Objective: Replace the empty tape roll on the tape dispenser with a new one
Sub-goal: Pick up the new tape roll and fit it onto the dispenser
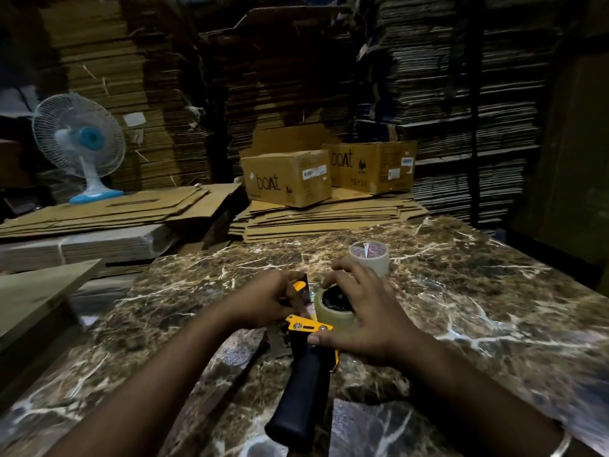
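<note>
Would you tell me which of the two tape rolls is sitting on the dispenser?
The nearer tape roll, under the right hand, sits on the yellow dispenser. The farther roll stands alone on the marble table.

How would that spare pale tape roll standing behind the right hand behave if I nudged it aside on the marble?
The spare pale tape roll lies flat on its side face, so it would probably slide rather than roll. The glossy brown marble tabletop looks smooth, so it may slide easily. It looks like a full, thick roll, likely stiff and fairly dense, unlikely to tip.
</note>
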### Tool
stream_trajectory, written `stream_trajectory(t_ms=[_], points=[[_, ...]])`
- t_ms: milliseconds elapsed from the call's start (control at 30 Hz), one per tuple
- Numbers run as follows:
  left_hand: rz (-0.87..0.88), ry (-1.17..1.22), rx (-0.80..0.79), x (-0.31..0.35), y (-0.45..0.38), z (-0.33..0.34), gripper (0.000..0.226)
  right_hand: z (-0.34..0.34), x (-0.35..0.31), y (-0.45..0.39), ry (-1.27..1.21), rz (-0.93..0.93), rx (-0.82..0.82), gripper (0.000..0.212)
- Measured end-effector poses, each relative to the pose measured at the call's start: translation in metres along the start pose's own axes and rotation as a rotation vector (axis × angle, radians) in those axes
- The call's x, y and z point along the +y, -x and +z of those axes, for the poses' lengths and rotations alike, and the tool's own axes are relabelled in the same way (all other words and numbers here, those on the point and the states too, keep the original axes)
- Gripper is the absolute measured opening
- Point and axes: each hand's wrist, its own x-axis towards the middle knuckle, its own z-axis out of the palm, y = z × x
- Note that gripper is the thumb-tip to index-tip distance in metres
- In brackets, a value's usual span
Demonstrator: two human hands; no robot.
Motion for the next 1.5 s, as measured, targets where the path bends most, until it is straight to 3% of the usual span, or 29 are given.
stream_trajectory(t_ms=[233, 367, 533, 733, 933, 1133, 1300, 1500], points=[[-0.011, 0.041, 0.005, -0.015, 0.013, 0.002, 0.008, 0.01, -0.002, 0.006, 0.071, -0.104, 0.12, 0.048], [-0.051, 0.106, 0.051, -0.022, 0.02, 0.006, 0.009, 0.019, -0.002, 0.004, -0.035, -0.052, 0.105, 0.068], [-0.1, 0.115, 0.102, -0.017, 0.025, 0.009, 0.041, 0.029, -0.001, 0.0, -0.193, -0.055, 0.141, 0.049], [-0.063, 0.045, 0.147, -0.02, 0.044, 0.01, 0.01, 0.029, 0.002, -0.001, -0.2, -0.046, 0.179, 0.045], [-0.122, 0.286, 0.225, -0.037, 0.074, 0.01, 0.017, 0.026, 0.002, 0.0, -0.226, -0.043, 0.16, 0.037], [-0.074, 0.452, 0.239, -0.053, 0.099, 0.007, 0.006, 0.024, 0.007, -0.001, -0.235, -0.054, 0.146, 0.04], [-0.112, 0.594, 0.44, -0.085, 0.118, 0.003, 0.013, 0.022, 0.007, -0.003, -0.267, -0.069, 0.117, 0.035], [-0.202, 0.801, 0.409, -0.1, 0.118, 0.012, 0.018, 0.024, 0.01, -0.006, -0.306, -0.127, 0.087, 0.038]])
